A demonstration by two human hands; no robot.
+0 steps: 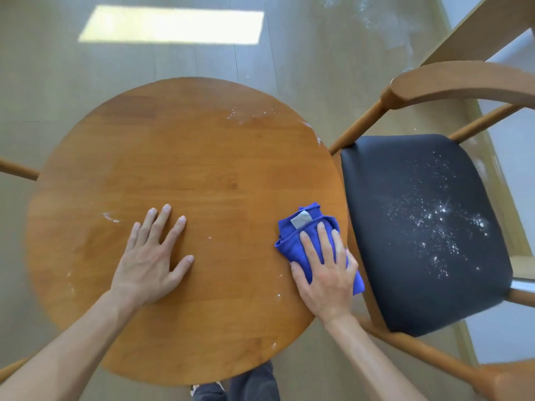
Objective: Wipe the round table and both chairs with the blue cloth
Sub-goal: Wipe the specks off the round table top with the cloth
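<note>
The fingers (311, 244) of the right hand (325, 273) are lying straight and spread, pressing flat on the folded blue cloth (292, 241) without curling round it. The cloth is resting on the round wooden table (188, 157) at its near right edge, with one corner hanging just past the rim toward the chair; a small grey tag (302, 220) is showing on its far fold. The left hand (153, 256) is lying open too, palm down and fingers fanned, resting on bare wood near the middle of the tabletop, well apart from the cloth.

White powdery specks are sitting on the tabletop at the far right rim, left of the left hand, and along the near edge. To the right, just beside the table, a wooden armchair (451, 82) is standing with its black padded seat (419, 227) dusted with white specks. A wooden rail of a second chair (17, 168) is poking out at the left, behind the table. Below the table's near edge the person's dark trousers (254, 383) are showing above the pale wood floor (86, 68).
</note>
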